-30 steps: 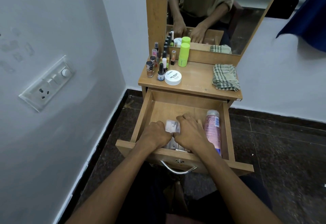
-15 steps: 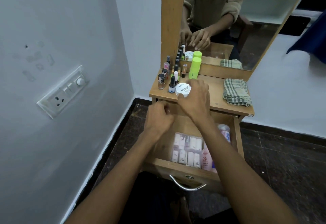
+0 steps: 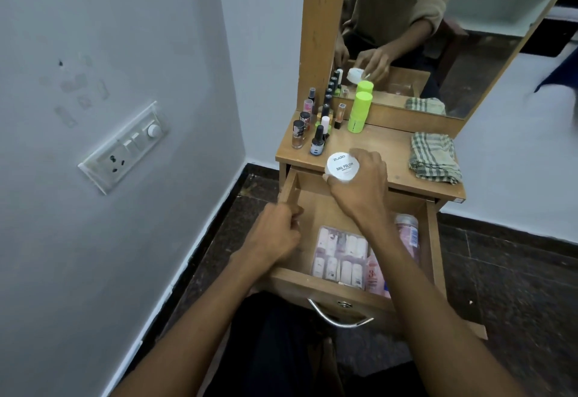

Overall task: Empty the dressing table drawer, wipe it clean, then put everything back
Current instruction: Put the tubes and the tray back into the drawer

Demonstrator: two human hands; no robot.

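Observation:
The dressing table drawer (image 3: 312,284) is pulled out. Inside it lie a clear box of small bottles (image 3: 341,255), a pink tube (image 3: 375,274) and a pink bottle (image 3: 409,234) along the right wall. My right hand (image 3: 362,187) grips a white round nail polish remover jar (image 3: 342,166) from above, held at the tabletop's front edge over the back of the drawer. My left hand (image 3: 275,237) hovers at the drawer's left wall with fingers curled and nothing visible in it.
On the tabletop (image 3: 384,152) stand several nail polish bottles (image 3: 317,143) at the left, a green container (image 3: 359,111) by the mirror and a folded checked cloth (image 3: 434,158) at the right. A wall with a socket panel (image 3: 125,149) is close on the left.
Both hands left the clear box lying in the drawer. My right hand reached up to the tabletop, took the white jar and now lifts it toward the drawer.

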